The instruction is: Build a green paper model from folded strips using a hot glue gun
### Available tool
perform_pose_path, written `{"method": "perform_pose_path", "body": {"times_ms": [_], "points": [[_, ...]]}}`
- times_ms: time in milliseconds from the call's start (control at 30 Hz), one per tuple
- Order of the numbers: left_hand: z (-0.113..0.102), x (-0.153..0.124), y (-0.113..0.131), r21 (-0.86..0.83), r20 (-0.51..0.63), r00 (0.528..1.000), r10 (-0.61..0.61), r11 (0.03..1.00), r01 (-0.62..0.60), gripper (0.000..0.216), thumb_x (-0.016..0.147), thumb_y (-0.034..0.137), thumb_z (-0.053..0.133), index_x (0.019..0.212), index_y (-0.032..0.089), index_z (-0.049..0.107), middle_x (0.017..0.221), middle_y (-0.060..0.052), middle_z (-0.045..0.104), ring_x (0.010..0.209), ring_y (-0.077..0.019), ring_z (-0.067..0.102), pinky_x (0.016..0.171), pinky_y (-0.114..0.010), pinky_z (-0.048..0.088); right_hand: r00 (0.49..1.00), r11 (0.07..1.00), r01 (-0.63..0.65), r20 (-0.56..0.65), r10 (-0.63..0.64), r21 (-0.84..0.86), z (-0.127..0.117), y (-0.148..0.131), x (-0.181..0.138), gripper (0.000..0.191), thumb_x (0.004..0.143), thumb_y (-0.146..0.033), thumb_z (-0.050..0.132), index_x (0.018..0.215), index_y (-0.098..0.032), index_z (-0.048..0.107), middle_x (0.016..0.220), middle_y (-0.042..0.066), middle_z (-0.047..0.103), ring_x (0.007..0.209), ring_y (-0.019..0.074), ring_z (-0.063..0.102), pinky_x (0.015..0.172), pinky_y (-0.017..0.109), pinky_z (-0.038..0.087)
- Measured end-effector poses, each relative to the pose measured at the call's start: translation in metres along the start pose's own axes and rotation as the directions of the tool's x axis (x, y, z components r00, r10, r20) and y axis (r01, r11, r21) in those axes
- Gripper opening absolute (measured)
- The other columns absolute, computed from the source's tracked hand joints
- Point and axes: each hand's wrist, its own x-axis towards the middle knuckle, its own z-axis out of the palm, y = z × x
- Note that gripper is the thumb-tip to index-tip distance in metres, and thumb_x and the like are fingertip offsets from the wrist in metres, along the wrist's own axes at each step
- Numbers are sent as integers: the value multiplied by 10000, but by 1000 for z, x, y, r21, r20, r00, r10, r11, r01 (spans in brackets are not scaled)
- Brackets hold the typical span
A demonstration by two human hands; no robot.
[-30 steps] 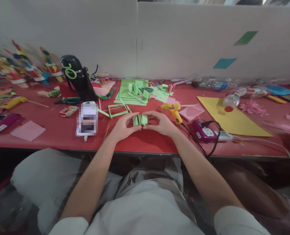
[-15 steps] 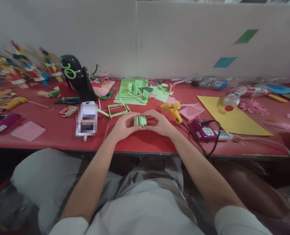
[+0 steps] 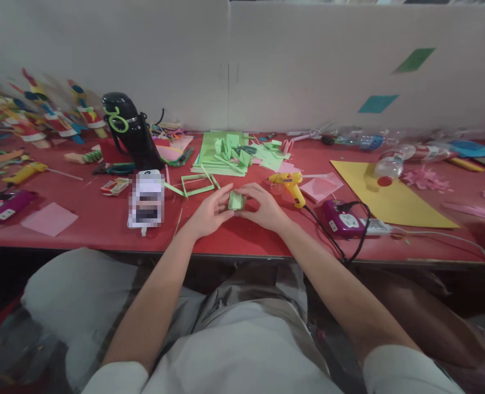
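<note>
Glue gun and purple box obstruct the right hand rightward

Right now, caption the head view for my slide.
Left hand and right hand hold folded green paper near a yellow glue gun.

The red tabletop carries a smartphone, a yellow glue gun, yellow paper, a black flask and, at the blurred left, probably paper figurines.

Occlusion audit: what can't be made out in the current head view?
Head view:
- Green paper stack: underside, hidden by the stack itself and fingers.
- Phone: screen content, covered by pixelation.
- Left purple box: far left end, cut off by picture edge.
- Right purple box: label print, too small.
</note>
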Motion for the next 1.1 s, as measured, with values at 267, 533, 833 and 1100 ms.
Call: {"method": "perform_pose_path", "body": {"times_ms": [267, 533, 833, 1100], "points": [[3, 0, 1, -78, -10, 998, -60, 995, 59, 845, 867, 412, 676, 1561, 198, 243, 1415, -187, 577, 1307, -311, 559, 1108, -500, 419, 1000, 989, 23, -15, -25, -145, 8, 1, 0, 478, 803, -215, 704, 1271, -241, 611, 1259, 127, 605, 1189, 287, 587, 1021, 492, 501], [4, 5, -1, -53, -105, 994, -23, 998, 18, 625, 840, 288, 675, 1410, 173, 446, 1082, -119, 732, 1020, -249, 705, 927, -422, 545, 997, 966, 61, -22, -69, -251, 10, -5, 1, 462, 811, -210, 688, 1263, -263, 611, 1237, 123, 613, 1156, 308, 581, 995, 517, 498], [5, 5, -6, 53, -81, 994, 74, 996, -70, 551, 901, 302, 597, 1404, 176, 410, 1111, -125, 717, 1049, -235, 697, 942, -394, 521, 998, 994, -36, -52, 41, 108, 4, -6, 2, 479, 847, -422, 732, 1269, -233, 609, 1147, 116, 648, 1042, 241, 631, 872, 400, 544], [6, 4, -7, 164, -95, 985, 143, 978, -126, 420, 902, 327, 625, 1281, 199, 498, 1178, -124, 681, 1070, -219, 678, 933, -369, 527, 994, 991, -64, -76, 73, 115, 3, -9, 4, 289, 891, -510, 653, 931, -226, 687, 951, 66, 667, 888, 199, 625, 824, 372, 528]]}}
